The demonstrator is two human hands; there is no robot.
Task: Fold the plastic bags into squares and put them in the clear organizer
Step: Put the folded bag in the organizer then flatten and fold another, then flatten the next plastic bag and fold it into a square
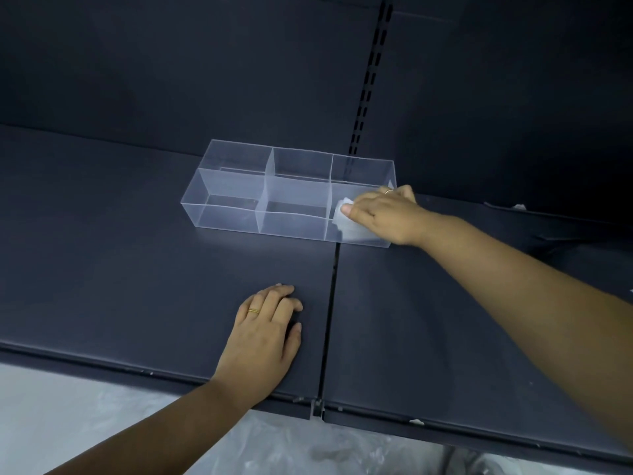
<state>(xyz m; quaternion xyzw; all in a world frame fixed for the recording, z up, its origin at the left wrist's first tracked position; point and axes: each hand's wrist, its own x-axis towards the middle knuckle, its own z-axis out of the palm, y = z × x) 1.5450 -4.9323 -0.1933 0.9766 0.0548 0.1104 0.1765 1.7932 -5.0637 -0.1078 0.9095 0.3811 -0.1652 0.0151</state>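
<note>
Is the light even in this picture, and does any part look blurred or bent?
Head view: the light is uneven; the dark shelf shows a pale sheen just before the organizer, and the back panel is dim. Same view: the slotted upright leans, likely from the wide lens, and the bag in the right hand looks washed out and soft.

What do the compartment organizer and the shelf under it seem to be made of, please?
Organizer: clear rigid plastic, probably acrylic; the shelf shows through its glossy walls. Shelf: dark matte panels, likely painted metal, given the slotted upright behind.
</note>
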